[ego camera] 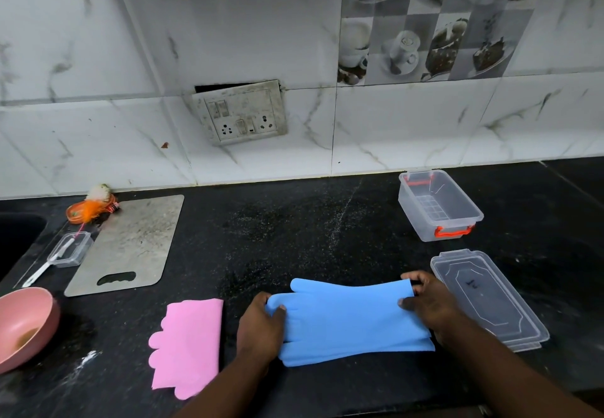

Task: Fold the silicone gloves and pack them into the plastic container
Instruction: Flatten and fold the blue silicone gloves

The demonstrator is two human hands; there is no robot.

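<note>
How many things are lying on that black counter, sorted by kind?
Gloves: 2, the blue glove and the pink glove
Clear boxes: 2, the big box and the small box
Loose lid: 1
Cutting board: 1
Pink bowl: 1
Orange clutter by the wall: 1, contents unclear
Total: 8

head cam | looks forward-down (close) | counter (294, 238) and tiled wall (392, 117)

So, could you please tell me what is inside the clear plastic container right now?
The plastic container looks empty; only its ribbed base shows. Its lid lies apart, nearer the person. Nothing hides the inside.
</note>
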